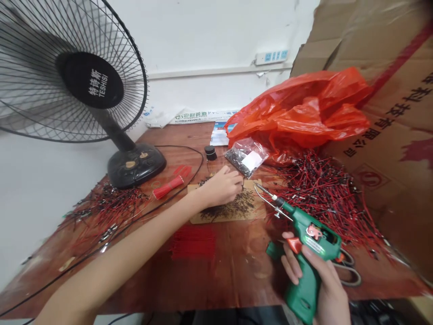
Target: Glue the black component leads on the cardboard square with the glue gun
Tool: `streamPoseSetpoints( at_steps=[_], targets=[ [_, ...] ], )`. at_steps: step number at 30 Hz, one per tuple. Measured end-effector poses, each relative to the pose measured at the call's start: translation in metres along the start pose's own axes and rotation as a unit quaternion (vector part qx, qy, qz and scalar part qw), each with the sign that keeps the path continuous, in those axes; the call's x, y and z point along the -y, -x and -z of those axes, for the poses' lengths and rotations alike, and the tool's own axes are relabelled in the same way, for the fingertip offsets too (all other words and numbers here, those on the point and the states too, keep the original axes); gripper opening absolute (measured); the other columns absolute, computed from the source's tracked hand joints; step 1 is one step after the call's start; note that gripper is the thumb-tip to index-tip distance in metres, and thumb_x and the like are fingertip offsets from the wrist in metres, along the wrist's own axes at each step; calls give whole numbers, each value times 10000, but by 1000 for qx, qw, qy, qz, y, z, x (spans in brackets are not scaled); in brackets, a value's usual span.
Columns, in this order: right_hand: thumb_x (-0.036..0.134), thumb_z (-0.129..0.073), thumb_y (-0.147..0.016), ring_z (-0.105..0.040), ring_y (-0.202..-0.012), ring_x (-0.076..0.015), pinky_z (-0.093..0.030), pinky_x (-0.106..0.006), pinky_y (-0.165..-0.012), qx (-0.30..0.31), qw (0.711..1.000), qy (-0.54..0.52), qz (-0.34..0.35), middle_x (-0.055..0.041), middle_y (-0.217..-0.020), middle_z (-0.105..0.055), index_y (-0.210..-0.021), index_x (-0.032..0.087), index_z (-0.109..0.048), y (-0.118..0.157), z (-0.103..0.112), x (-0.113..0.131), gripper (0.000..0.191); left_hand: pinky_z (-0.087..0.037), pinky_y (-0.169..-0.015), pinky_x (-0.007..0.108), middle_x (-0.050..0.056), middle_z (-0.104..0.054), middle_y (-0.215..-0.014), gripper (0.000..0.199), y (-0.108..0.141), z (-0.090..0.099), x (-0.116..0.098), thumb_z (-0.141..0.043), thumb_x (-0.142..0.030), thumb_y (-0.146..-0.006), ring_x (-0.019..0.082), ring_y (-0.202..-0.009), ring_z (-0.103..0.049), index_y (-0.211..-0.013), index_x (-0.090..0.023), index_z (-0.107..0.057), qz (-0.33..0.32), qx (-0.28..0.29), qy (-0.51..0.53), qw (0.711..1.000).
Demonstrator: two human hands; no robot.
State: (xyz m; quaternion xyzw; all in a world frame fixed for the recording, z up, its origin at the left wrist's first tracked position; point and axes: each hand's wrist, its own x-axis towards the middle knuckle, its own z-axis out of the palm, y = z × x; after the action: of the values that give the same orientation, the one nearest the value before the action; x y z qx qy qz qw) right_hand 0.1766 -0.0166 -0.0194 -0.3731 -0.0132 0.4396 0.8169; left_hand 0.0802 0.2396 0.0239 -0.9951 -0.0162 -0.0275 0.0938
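My right hand (324,280) is wrapped round the handle of a green soldering gun (316,243) with an orange trigger. The gun's metal tip points up and left, close to my other hand. My left hand (225,185) reaches over a tan board (223,214) strewn with small dark parts (241,203). Its fingers are curled together, and whatever they pinch is hidden. A neat stack of red wires (193,241) lies on the table in front of the board.
Red wires with dark ends pile up at right (324,194) and left (115,203). Around the back stand a black fan (135,162), a dark spool (210,152), a clear parts bag (246,155), a red plastic bag (297,113) and a cardboard box (389,149). Scissors (352,275) lie beside the gun.
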Motion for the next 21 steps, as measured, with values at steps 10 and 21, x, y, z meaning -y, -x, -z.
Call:
streamPoseSetpoints(
  at_steps=[10, 21],
  targets=[
    [235, -625, -878, -353, -514, -95, -266, -216, -418, 23, 1000, -8, 14, -54, -674, -559, -979, 161, -738, -1, 2, -1, 169, -471, -727, 238, 42, -674, -879, 275, 17, 4, -13, -631, -406, -875, 103, -755, -610, -899, -132, -619, 298, -202, 520, 775],
    [193, -603, -888, -397, -536, -85, -327, -240, -444, 30, 999, 9, 27, -74, -818, -619, -984, 146, -728, -4, 12, -3, 165, -491, -751, 231, 40, -701, -894, 114, 57, 2, -64, -683, -252, -829, 105, -801, -635, -807, -146, -649, 295, -200, 459, 814]
  ],
)
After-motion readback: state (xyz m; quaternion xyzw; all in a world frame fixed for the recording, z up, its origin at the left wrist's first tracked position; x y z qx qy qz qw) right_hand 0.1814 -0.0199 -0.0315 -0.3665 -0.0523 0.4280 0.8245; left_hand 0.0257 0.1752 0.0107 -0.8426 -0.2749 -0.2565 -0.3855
